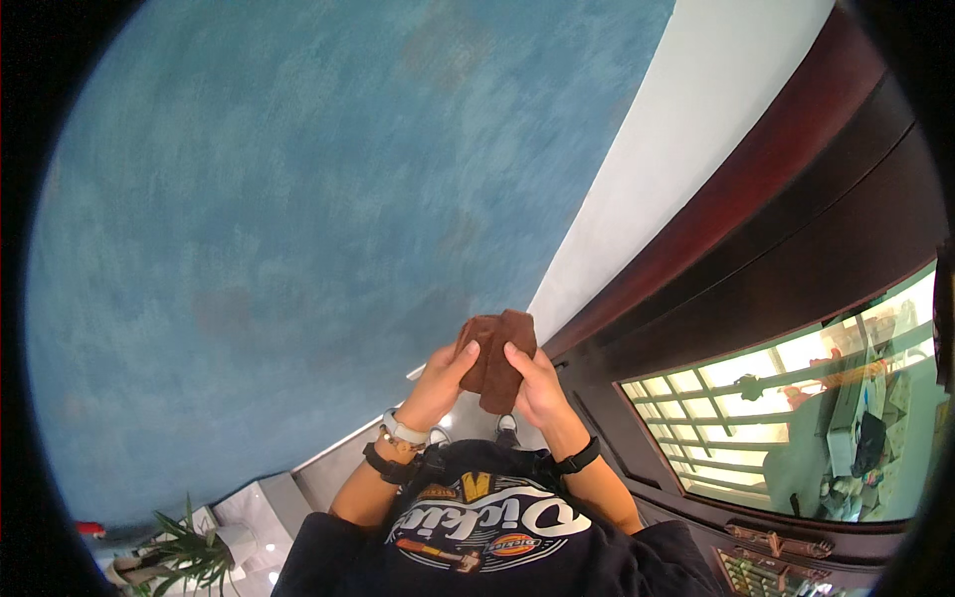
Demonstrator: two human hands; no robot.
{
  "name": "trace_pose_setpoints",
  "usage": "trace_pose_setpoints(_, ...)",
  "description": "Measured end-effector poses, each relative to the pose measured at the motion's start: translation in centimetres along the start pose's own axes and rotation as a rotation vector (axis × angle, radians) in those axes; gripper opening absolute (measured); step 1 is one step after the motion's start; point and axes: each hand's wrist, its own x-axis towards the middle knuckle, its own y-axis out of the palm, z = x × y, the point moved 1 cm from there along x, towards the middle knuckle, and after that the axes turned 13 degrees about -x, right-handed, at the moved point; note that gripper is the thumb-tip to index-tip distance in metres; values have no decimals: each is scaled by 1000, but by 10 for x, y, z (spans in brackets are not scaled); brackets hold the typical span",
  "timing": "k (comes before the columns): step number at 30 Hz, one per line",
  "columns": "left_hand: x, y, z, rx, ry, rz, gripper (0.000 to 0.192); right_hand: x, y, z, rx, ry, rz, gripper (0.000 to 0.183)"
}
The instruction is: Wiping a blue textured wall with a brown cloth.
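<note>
A brown folded cloth (496, 358) is held up in front of my chest, near the middle of the view. My left hand (446, 377) grips its left side, with the thumb lying on the near face. On the right side my right hand (536, 380) pinches the cloth, its thumb also on the near face. One long fold runs down the cloth between the two thumbs. The fingers behind the cloth are hidden.
A blue mottled wall (298, 224) rises ahead and to the left, beside a white wall strip (634, 149). Close on my right stands a dark wooden door (761, 261) with a reflecting glass panel (806, 425). A potted plant (190, 548) is at lower left.
</note>
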Motion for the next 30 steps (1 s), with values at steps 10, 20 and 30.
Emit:
trace_pose_setpoints(10,-15,17,-15,276,116,-145,39,6,-12,-11,-16,-46,58,61)
trace_pose_setpoints(20,-29,-16,-39,-128,73,-94,41,9,-28,0,84,106,58,29)
trace_pose_setpoints(30,-49,-47,-9,-130,-71,-17,41,-2,-31,-9,-193,8,-29,26)
